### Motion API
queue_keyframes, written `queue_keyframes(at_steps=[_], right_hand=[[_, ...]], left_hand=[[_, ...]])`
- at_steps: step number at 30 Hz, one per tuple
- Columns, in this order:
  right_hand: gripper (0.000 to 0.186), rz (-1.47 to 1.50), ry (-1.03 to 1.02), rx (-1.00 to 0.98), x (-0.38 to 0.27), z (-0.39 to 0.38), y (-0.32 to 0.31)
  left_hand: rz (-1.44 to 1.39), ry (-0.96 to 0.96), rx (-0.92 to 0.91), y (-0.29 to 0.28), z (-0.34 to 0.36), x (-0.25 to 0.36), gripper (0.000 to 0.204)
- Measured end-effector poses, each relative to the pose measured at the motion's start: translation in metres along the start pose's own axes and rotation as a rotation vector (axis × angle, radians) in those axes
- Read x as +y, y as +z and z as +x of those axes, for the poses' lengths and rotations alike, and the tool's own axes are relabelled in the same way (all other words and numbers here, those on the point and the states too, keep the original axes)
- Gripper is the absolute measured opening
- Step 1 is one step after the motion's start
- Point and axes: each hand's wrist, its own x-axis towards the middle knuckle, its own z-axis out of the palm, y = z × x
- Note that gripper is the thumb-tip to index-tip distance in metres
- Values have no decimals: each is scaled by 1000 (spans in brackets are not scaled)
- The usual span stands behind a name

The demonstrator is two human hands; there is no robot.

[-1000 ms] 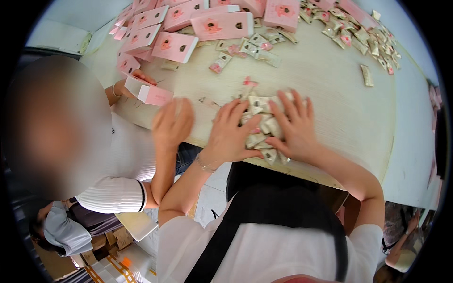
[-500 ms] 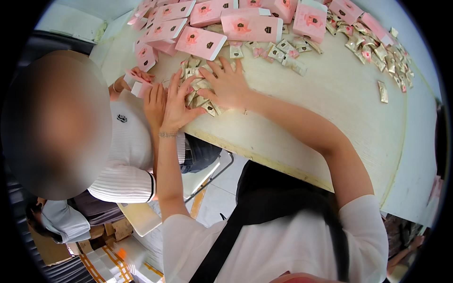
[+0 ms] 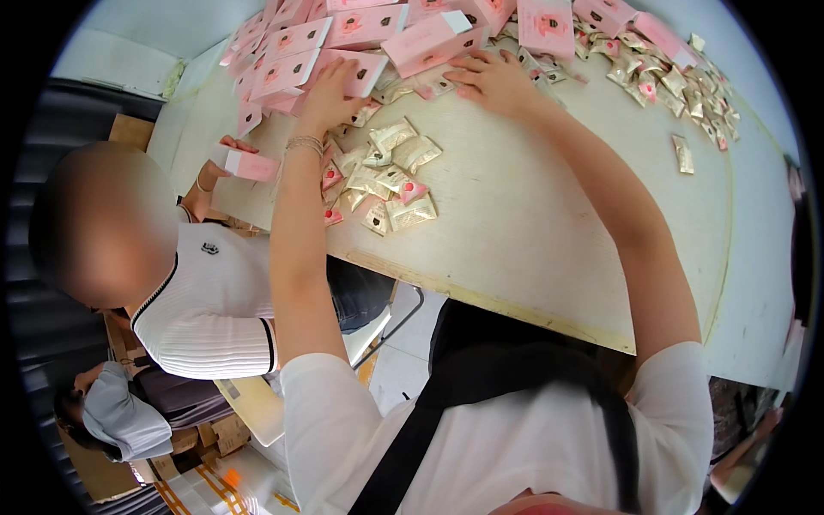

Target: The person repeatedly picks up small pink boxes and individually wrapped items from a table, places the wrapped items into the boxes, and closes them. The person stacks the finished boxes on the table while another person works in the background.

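Observation:
My left hand (image 3: 330, 99) reaches over the near edge of a pink carton (image 3: 367, 70) at the front of the carton pile, fingers stretched out and resting against it. My right hand (image 3: 502, 84) lies with fingers apart among small gold-and-pink sachets, close to a tilted pink carton (image 3: 432, 45). One sachet (image 3: 436, 87) shows just beside its fingertips. Between my forearms, near the table edge, sits a loose heap of gold sachets (image 3: 390, 180), which neither hand touches.
Left of me, a person's hand holds a small pink box (image 3: 249, 165) at the white table (image 3: 532, 232). More pink cartons (image 3: 292, 69) are piled at the back. A larger spread of sachets (image 3: 678, 86) lies far right, with a single sachet (image 3: 682, 154) apart from it.
Both my hands have left the near sachet heap and moved away from me, the left to the cartons, the right to the sachets beside them. The neighbouring person has leaned back.

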Motion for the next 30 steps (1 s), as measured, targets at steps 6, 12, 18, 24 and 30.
queue_keyframes(at_steps=[6, 12, 18, 24, 30], right_hand=[[42, 60, -1, 325, 87, -58, -71], [45, -519, 632, 105, 311, -222, -142], [52, 34, 686, 54, 277, -251, -117], [51, -153, 662, 39, 218, -275, -131], [59, -140, 579, 27, 149, -270, -130]], left_hand=[[94, 94, 36, 21, 28, -14, 72], [41, 163, 7, 14, 90, -11, 74], [188, 117, 77, -6, 40, -19, 60], [521, -179, -258, -36, 3, 43, 32], [143, -131, -377, -14, 16, 10, 56]])
